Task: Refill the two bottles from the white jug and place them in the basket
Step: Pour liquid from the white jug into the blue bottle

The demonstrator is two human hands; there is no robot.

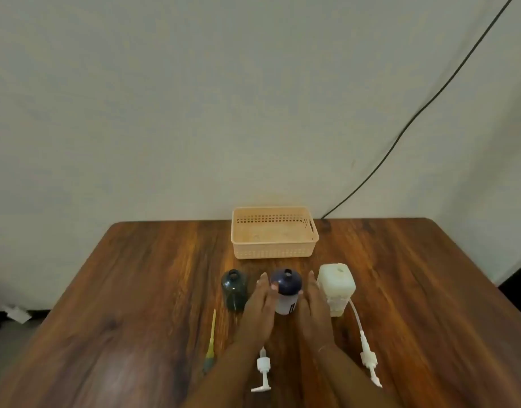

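Wooden table point(135, 290), basket point(274, 252) empty at its far edge. Left hand point(260, 301) and right hand point(313, 304) open, flanking (maybe touching) uncapped blue bottle point(285, 293); green bottle point(234, 290) left, white jug point(337, 287) right. Refilling and basketing apparently undone.

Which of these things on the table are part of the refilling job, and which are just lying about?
Part of the job:
white jug
dark blue bottle, between the left hand and right hand
green bottle
basket
two white pump tops and a yellow-green one, probably

Just there:
black cable along the wall
white scrap on the floor
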